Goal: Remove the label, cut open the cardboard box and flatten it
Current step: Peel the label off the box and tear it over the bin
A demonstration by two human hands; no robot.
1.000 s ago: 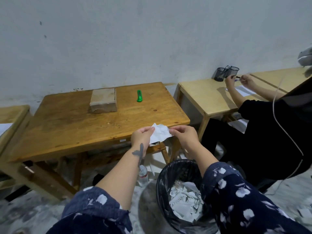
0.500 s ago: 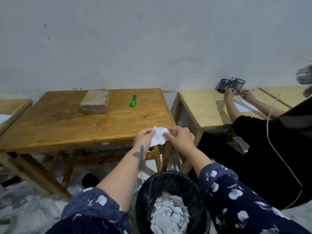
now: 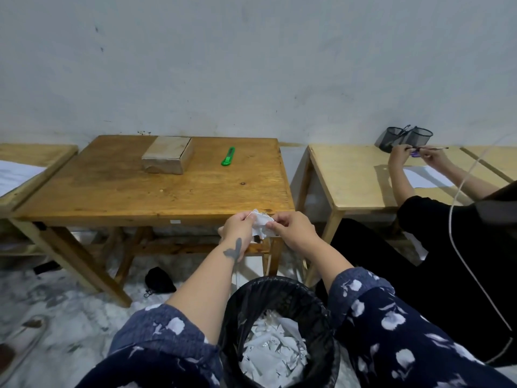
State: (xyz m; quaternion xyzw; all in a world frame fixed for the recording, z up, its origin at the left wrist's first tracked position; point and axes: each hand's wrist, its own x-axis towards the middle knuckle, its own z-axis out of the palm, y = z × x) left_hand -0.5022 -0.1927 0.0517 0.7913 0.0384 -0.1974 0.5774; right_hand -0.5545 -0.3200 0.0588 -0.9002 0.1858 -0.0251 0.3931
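Crumpling tighter since a second ago: left hand [image 3: 240,226] and right hand [image 3: 291,228] both pinch the label [image 3: 261,223], now bunched smaller above the bin [image 3: 279,312]. Label step nearly done. Cardboard box [image 3: 167,154] sits uncut beyond the bin, cutter [image 3: 228,156] beside it.

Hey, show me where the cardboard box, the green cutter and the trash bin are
cardboard box [image 3: 167,154]: head view, middle of its top face.
green cutter [image 3: 228,156]: head view, middle of its body.
trash bin [image 3: 282,289]: head view, far rim of the black liner.
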